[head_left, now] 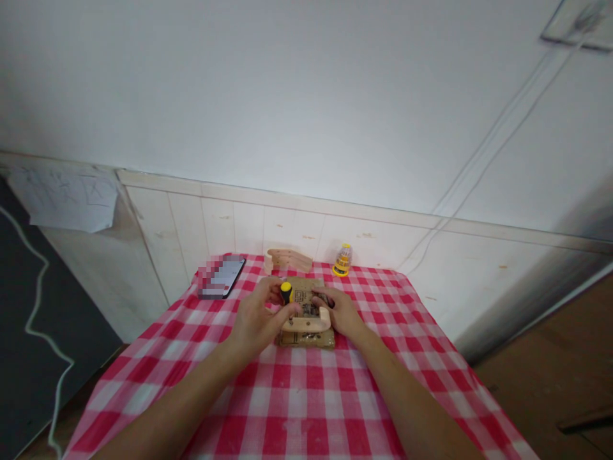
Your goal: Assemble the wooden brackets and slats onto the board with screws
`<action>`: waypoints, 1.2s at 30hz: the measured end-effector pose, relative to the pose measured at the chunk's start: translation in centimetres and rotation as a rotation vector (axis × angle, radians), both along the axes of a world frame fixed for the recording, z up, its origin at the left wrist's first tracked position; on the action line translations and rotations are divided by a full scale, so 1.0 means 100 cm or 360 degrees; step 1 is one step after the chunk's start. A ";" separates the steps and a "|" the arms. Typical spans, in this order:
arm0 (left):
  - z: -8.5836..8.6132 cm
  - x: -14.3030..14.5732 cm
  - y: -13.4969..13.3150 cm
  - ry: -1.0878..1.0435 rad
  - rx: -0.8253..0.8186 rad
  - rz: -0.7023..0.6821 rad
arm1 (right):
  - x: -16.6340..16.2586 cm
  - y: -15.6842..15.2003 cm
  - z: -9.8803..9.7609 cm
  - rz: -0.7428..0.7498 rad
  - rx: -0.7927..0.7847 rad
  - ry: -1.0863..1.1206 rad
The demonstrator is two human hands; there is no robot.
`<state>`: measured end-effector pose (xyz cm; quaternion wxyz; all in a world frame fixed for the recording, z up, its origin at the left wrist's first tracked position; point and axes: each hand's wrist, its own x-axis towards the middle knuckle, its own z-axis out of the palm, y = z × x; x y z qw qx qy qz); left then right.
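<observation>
My left hand (pixel 258 314) is closed around a screwdriver (pixel 286 291) with a yellow and black handle. The handle points up; its tip is hidden from me. Below it lies a pale wooden piece (pixel 307 324) with small holes and an upturned right end. My right hand (pixel 339 311) has its fingers curled at that upturned end, gripping it from the right; part of the grip is hidden. Under the wooden piece is a flat brown package (pixel 312 340) with black printing and a shiny wrapping.
Near the wall stand a second curved wooden piece (pixel 289 259) and a yellow-based clear container (pixel 342 260). A phone (pixel 225 276) lies at the back left of the table with its red and white checked cloth (pixel 297 409). White cables (pixel 498 147) run down the wall.
</observation>
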<state>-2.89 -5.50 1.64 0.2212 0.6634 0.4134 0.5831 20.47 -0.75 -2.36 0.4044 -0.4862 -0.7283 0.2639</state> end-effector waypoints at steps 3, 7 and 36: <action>-0.003 -0.002 0.003 -0.0022 -0.0028 0.0020 | 0.000 0.000 0.000 -0.0008 -0.0002 0.0005; -0.003 -0.002 0.004 -0.0038 -0.0024 0.0037 | -0.001 -0.001 0.002 -0.0021 -0.0002 0.0010; 0.010 -0.002 -0.004 -0.0004 -0.0132 -0.0159 | -0.003 -0.005 0.007 -0.0060 -0.0022 -0.0019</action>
